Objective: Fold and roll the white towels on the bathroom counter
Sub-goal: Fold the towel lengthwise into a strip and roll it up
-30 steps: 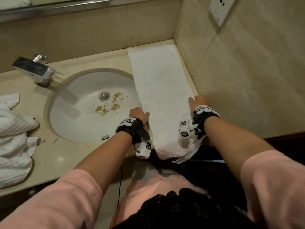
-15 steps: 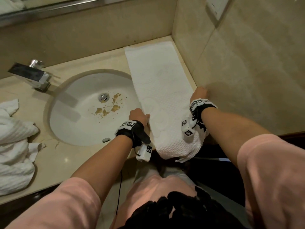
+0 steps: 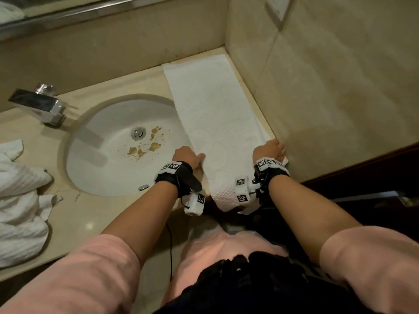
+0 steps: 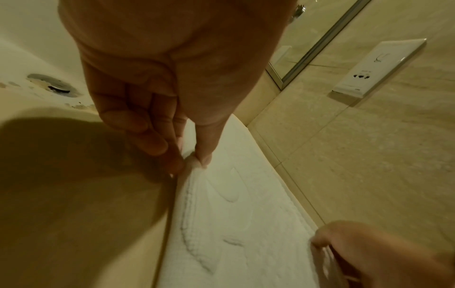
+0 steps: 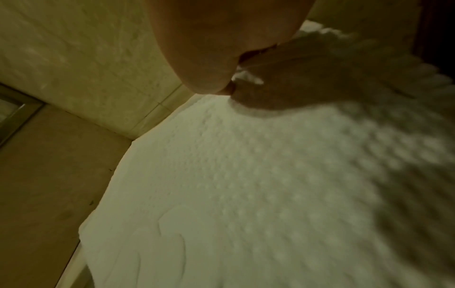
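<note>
the folded white towel point(image 3: 213, 114) lies as a long strip along the counter point(image 3: 74, 218) between the sink point(image 3: 108, 159) and the side wall point(image 3: 328, 98), its near end hanging over the counter's front edge. the left hand point(image 3: 187, 156) pinches its sink-side edge between thumb and fingertips; the right hand point(image 3: 269, 150) grips the wall-side edge, tight against the wall, its fingers largely hidden. a heap of other towels point(image 3: 20, 200) is cut off at left.

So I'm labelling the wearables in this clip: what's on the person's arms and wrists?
Both arms wear loose pink sleeves pushed up past the elbow, forearms bare. Each wrist has a black strap topped with white tiles printed with black square markers. A small white camera box with similar markers hangs under each wrist; a thin black cable trails from the left one.
</note>
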